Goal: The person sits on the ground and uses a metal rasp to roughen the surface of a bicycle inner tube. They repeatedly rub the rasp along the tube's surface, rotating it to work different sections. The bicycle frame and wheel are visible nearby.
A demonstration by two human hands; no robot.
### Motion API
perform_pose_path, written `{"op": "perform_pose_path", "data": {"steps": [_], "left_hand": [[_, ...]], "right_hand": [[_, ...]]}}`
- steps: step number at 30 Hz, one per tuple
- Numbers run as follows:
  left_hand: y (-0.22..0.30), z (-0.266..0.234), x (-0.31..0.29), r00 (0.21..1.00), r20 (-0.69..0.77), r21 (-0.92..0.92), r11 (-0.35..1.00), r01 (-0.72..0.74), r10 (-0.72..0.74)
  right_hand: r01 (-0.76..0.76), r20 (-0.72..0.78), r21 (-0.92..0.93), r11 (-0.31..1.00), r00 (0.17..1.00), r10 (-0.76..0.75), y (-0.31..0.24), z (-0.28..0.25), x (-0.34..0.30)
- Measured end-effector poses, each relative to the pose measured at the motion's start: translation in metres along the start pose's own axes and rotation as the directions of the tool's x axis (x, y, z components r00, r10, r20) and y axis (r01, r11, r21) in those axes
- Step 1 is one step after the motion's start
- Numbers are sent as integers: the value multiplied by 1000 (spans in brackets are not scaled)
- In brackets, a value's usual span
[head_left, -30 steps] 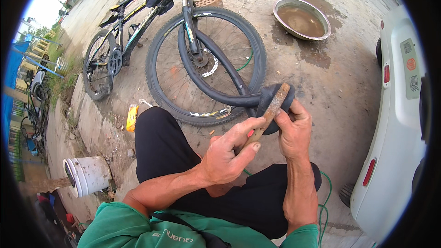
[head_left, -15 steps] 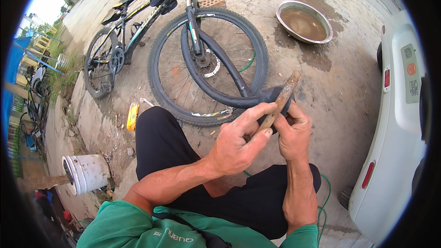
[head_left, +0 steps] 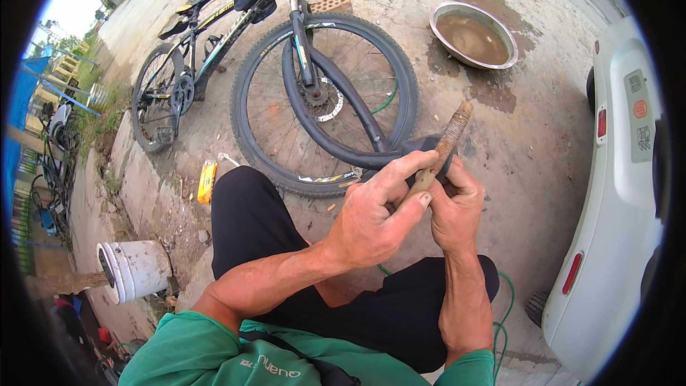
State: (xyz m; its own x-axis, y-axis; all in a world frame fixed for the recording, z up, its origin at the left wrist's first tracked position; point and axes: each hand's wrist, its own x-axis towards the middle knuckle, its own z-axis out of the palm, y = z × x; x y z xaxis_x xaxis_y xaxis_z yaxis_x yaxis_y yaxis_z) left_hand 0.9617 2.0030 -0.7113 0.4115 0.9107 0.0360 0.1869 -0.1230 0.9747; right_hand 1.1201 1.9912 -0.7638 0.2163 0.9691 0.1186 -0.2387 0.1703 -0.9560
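My left hand point(head_left: 379, 204) is closed round a short wooden stick point(head_left: 450, 134), whose upper end has a brown, ribbed, file-like face. It points up and away to the right. My right hand point(head_left: 457, 207) pinches a black bicycle inner tube point(head_left: 336, 144) just beneath the stick. The stick crosses in front of the gripped part, so I cannot tell whether the two touch. From my hands the tube loops back through the front wheel point(head_left: 409, 111) of a mountain bike point(head_left: 236, 25) lying on its side.
A metal basin point(head_left: 471, 37) of murky water stands on wet concrete at the far right. The white car point(head_left: 607, 193) borders the right side. Near my left knee lies a yellow packet point(head_left: 206, 181). A white bucket point(head_left: 139, 270) lies tipped at the left. A green hose point(head_left: 506, 300) runs beside my right leg.
The stick has turned in my left hand, so its ribbed face now shows. Its tip has shifted slightly up and to the right. My right hand stays almost in place on the tube.
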Motion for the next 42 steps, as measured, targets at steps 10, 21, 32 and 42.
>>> {"op": "perform_pose_path", "data": {"steps": [10,21,32,42], "left_hand": [[-10,1,-21,992,-14,90,989,-121,123],[-11,-3,-31,991,-11,94,987,-133,135],[-7,-18,-12,997,-70,-40,999,35,-37],[-8,-21,-39,996,64,52,997,-57,54]], "right_hand": [[47,4,-82,996,999,-46,6,-1,-3],[31,-44,-51,998,998,-33,2,4,-2],[-191,48,243,951,982,185,3,-6,4],[-110,51,231,967,994,101,-1,-4,4]]}}
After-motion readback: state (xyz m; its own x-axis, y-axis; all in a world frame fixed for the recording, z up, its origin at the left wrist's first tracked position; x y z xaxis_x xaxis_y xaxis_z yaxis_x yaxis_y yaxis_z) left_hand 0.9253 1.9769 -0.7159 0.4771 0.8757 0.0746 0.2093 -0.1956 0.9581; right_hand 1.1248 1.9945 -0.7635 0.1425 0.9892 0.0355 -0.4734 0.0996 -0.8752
